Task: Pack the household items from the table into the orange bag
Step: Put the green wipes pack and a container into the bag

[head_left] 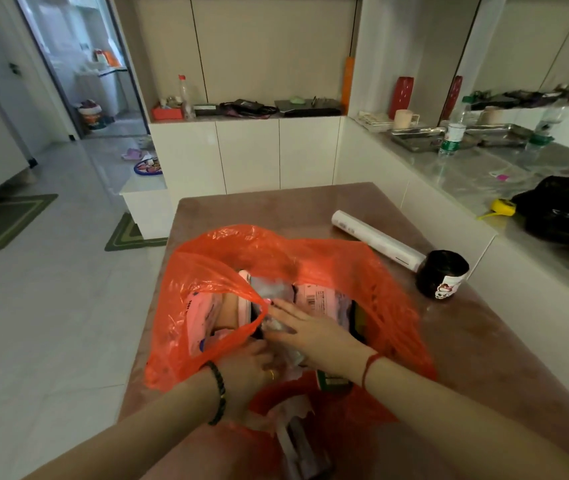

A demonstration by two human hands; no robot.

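The orange plastic bag (214, 271) stands open on the brown table (466, 341), with pink packets (321, 299) and other wrapped items inside. Both my hands are inside its mouth. My right hand (314, 336) lies flat with straight fingers on the packed items. My left hand (248, 372) is tucked low beside the bag's near handle; its fingers are hidden among the contents. A white roll (378, 239) and a black roll with a sticker (442, 273) lie on the table to the right of the bag.
A grey counter (484, 174) runs along the right, carrying a black bag (567, 209), a yellow tape measure (503, 206), a water bottle (452, 135) and metal trays. White cabinets stand behind the table. Tiled floor with green mats lies to the left.
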